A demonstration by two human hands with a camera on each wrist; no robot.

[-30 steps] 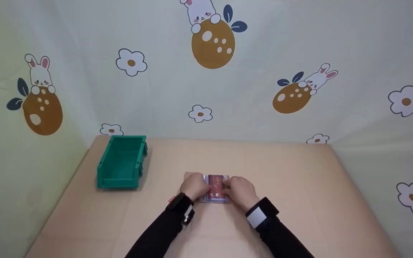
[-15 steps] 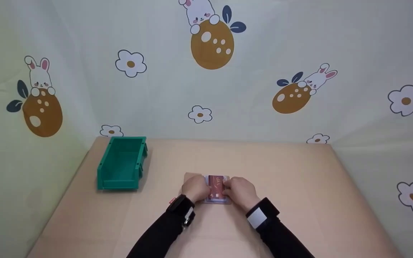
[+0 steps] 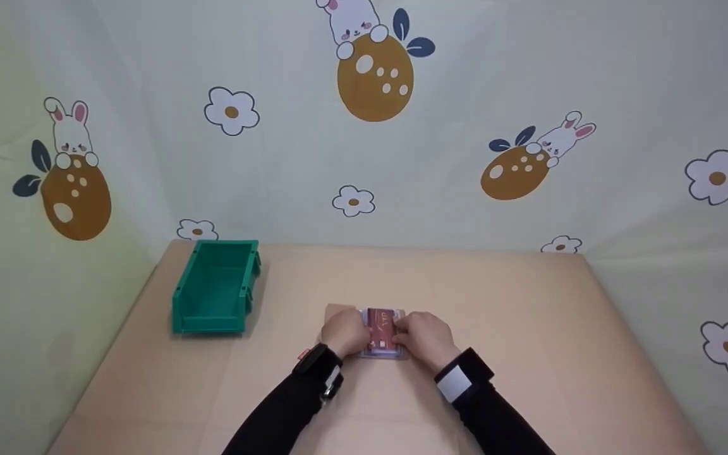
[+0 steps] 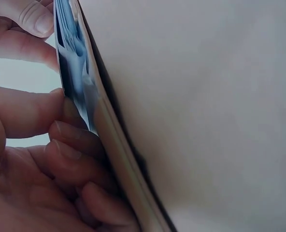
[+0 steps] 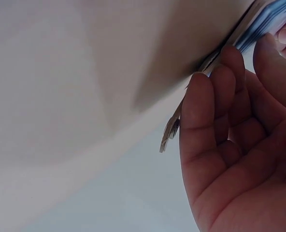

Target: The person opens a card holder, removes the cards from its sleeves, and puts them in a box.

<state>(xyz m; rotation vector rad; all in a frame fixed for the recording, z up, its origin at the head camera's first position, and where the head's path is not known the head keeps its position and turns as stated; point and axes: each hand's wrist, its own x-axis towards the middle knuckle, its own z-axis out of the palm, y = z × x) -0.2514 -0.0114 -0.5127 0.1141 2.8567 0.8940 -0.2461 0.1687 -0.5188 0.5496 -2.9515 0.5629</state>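
A brown card wallet (image 3: 339, 309) lies opened out on the table in the head view, with a red bank card (image 3: 381, 328) on top of its clear plastic sleeves (image 4: 74, 58). My left hand (image 3: 345, 332) holds the wallet at its left part, thumb by the card's left edge. In the left wrist view its other fingers curl against the brown cover. From the right, my right hand (image 3: 427, 339) pinches the card and wallet edge between thumb and fingers. Whether the card sits inside a sleeve or over it, I cannot tell.
A green plastic bin (image 3: 209, 325) stands at the back left of the beige table (image 3: 497, 297). Behind and beside the table hangs a pale cloth (image 3: 288, 151) printed with rabbits and flowers.
My left hand has shifted slightly right along the wallet, covering more of the sleeves left of the card. The right hand and the card stay almost in place.
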